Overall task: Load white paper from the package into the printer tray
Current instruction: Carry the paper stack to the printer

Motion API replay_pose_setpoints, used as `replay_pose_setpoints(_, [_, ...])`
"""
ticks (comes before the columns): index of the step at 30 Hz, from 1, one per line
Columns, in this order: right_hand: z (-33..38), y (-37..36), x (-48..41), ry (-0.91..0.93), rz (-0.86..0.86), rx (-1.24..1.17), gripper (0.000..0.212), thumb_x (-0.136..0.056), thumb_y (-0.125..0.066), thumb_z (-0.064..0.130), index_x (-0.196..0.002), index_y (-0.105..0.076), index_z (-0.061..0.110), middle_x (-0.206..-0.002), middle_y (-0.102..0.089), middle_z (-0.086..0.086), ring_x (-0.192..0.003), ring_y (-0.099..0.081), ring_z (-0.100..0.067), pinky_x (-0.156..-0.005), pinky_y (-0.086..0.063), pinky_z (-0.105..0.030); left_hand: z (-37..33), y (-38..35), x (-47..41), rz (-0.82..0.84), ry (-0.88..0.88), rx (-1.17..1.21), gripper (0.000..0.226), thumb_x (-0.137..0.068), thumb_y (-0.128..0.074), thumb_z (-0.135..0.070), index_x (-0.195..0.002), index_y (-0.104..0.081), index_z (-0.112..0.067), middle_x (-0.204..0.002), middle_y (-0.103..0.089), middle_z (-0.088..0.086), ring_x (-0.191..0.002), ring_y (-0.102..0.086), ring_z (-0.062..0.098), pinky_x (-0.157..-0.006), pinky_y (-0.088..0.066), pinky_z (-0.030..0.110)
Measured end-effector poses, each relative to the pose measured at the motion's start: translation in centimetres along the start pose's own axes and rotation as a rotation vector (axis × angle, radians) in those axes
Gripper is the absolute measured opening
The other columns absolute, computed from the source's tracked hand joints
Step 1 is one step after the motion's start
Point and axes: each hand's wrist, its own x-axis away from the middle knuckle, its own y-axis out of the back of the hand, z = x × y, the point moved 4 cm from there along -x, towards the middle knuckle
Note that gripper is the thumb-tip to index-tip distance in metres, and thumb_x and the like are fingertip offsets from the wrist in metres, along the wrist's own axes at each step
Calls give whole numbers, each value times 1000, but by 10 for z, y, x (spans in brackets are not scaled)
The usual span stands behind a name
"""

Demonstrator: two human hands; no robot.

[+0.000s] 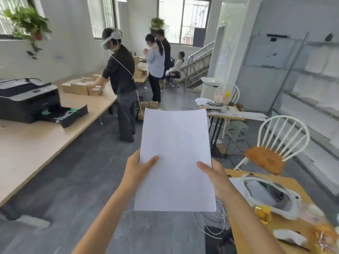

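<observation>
A stack of white paper (176, 154) is held flat in front of me over the grey floor. My left hand (137, 169) grips its left edge, thumb on top. My right hand (214, 175) grips the right edge the same way. The black printer (25, 99) stands on the long wooden table at the far left. Its paper tray (73, 114) is pulled out toward the right, with green guides showing inside. The paper package is not in view.
A person with a headset (121, 74) stands by the long table (36, 147), next to cardboard boxes (80, 88). Further people stand behind. On my right are a wooden desk (275, 228) with a white headset, a white chair (275, 149) and floor cables (211, 222).
</observation>
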Motion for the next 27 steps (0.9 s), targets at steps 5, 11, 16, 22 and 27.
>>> replay_pose_setpoints(5, [-17, -92, -47, -16, 174, -1, 23, -91, -53, 2, -108, -65, 12, -98, -77, 0, -89, -72, -16, -71, -58, -28, 0, 94, -3, -143, -29, -11, 14, -91, -60, -31, -91, -65, -18, -95, -73, 5, -86, -71, 26, -74, -60, 43])
replay_pose_setpoints(11, [-34, -215, -96, -51, 363, 10, 21, -92, -56, 7, -106, -68, 16, -102, -76, -1, -92, -72, -19, -68, -58, -28, 7, 213, -15, -294, -36, -64, 20, -90, -62, -31, -96, -64, -12, -100, -73, 10, -91, -71, 31, -78, -59, 49])
replay_pose_setpoints(16, [-52, -317, -129, -72, 469, 4, 28, -92, -55, 7, -119, -61, 4, -108, -73, -9, -93, -72, -22, -69, -59, -29, 8, 307, -21, -431, -58, -110, 11, -91, -61, -21, -82, -65, -26, -75, -73, -14, -66, -68, -1, -52, -51, 15])
replay_pose_setpoints(22, [-76, -401, -164, -121, 573, 16, 28, -91, -57, 10, -118, -62, 9, -111, -73, -8, -99, -70, -25, -74, -59, -30, 17, 382, -28, -518, -58, -140, 6, -91, -62, -19, -95, -66, -19, -91, -73, 0, -78, -71, 12, -65, -59, 31])
replay_pose_setpoints(27, [-87, -456, -209, -145, 692, 38, 27, -90, -60, 12, -117, -62, 13, -108, -74, -1, -99, -71, -21, -72, -58, -27, 39, 424, -55, -645, -24, -125, 9, -91, -60, -18, -99, -65, -18, -91, -73, -5, -80, -71, 10, -62, -57, 24])
